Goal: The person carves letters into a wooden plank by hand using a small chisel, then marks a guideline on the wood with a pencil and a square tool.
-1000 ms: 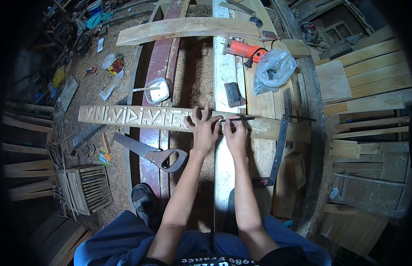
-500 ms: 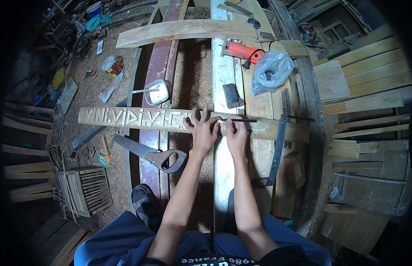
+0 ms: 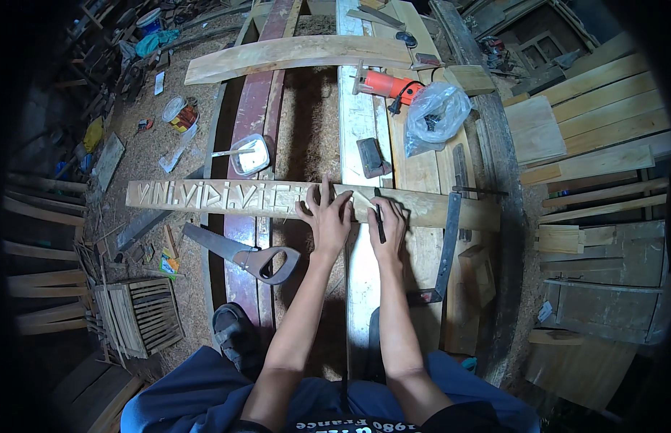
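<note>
Across the bench lies a long wooden plank (image 3: 443, 211) bearing pale raised strip lettering. My left hand (image 3: 326, 220) rests on it with fingers spread, its thumb beside a small pale wooden strip (image 3: 362, 198). Just to the right, my right hand (image 3: 387, 227) grips a slim black marker-like stick (image 3: 380, 224), held nearly upright along the palm over the plank. A handsaw (image 3: 263, 263) lies below the plank on the left, and a dark metal square (image 3: 445, 260) crosses it at the right. A white plastic tub with a stick (image 3: 250, 162) and a dark block (image 3: 371, 162) sit beyond it.
A red power tool (image 3: 382, 83) and plastic bag (image 3: 436, 123) sit at the back right below a curved board (image 3: 292, 50). Stacked boards (image 3: 595, 101) stand right; a bucket (image 3: 180, 115) and slatted crate (image 3: 140, 317) are on the left among scraps.
My right hand has turned the black stick from lying horizontally along the plank to nearly upright in the picture, exposing the pale strip. My left hand has moved only slightly.
</note>
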The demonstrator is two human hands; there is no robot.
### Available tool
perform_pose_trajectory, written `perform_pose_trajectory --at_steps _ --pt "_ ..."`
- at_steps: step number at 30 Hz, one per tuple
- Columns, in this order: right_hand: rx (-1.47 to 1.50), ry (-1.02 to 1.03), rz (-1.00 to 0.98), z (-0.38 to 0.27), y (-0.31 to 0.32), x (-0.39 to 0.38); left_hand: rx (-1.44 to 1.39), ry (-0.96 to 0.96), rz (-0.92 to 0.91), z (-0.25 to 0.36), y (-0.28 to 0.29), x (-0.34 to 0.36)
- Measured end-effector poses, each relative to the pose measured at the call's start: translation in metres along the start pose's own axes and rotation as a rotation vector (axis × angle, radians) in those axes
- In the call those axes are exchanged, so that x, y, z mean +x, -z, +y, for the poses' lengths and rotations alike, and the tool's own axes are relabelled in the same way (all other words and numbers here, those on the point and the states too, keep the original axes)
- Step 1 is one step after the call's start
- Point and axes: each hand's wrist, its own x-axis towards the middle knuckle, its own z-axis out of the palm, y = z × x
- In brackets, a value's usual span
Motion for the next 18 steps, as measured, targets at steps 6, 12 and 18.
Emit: perform_pose_trajectory --at_steps 6,12,18 --pt "0.05 -0.103 0.115 0.002 -0.005 -0.015 -0.041 -0.007 0.045 0.008 0.0 0.0" --pt "0.096 -0.196 0.193 -0.01 0.017 -0.006 -0.174 -0.133 0.1 0.028 0.002 -0.003" --pt "-0.343 -0.271 0.325 0.041 0.065 -0.009 -0.436 -0.297 -0.034 0.085 -0.012 -0.014"
